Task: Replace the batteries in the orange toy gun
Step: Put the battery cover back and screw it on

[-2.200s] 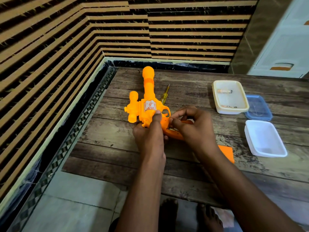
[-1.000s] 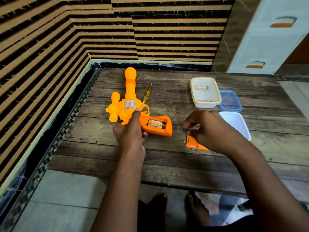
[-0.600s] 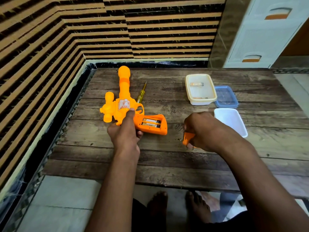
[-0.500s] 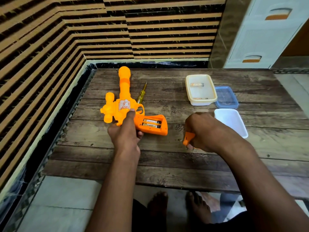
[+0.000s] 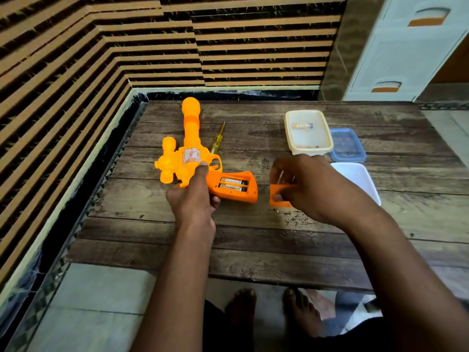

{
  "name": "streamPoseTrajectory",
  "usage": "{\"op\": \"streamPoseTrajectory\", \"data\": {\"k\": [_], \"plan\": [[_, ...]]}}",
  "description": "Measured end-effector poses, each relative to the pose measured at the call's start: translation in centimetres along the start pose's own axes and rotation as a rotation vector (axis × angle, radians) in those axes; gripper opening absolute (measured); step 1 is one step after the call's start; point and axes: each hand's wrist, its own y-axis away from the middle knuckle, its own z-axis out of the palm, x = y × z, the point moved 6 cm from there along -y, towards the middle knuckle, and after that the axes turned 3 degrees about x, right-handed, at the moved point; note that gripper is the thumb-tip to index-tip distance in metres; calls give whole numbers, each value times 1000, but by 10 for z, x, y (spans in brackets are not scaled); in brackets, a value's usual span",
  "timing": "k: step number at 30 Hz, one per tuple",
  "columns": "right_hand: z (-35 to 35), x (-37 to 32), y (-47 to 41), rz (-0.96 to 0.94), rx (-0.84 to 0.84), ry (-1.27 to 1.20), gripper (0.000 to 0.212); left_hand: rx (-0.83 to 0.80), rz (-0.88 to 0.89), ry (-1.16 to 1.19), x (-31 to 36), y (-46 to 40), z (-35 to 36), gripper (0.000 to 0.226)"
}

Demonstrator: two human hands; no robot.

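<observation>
Toy gun (image 5: 190, 158), orange, flat on wooden table (image 5: 253, 237), barrel pointing away toward the striped wall, grip angled right. Grip compartment uncovered; two batteries (image 5: 233, 184) seated side by side inside.
Left hand (image 5: 193, 201): fingers curled round the gun where body meets grip, thumb laid along the body, pinning it to the table.
Right hand (image 5: 312, 189): just right of the grip, fingers bent, pinching the orange cover (image 5: 279, 198), which is tilted with its lower edge at the table surface.
Screwdriver (image 5: 217, 143), yellow handle: on the table just right of the barrel.
Cream tub (image 5: 327, 138): far right, small blurred items inside.
Blue lid (image 5: 347, 146): beside the tub.
White tub (image 5: 360, 179): nearer, partly behind the right hand.
</observation>
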Motion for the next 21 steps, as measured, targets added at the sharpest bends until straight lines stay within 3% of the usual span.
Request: {"op": "streamPoseTrajectory", "data": {"k": [9, 13, 18, 21], "plan": [[-4, -18, -9, 4, 245, -269, 23, -1, 8, -19, 1, -2, 0, 18], [7, -23, -13, -13, 273, -462, 21, -7, 24, -30, 1, -2, 1, 16], [30, -36, -16, -84, 264, -271, 11, -19, 45, -30, 2, 0, 2, 15], [33, -45, -16, -210, 277, -182, 15, -22, 59, -20, 3, 1, 1, 16]]}}
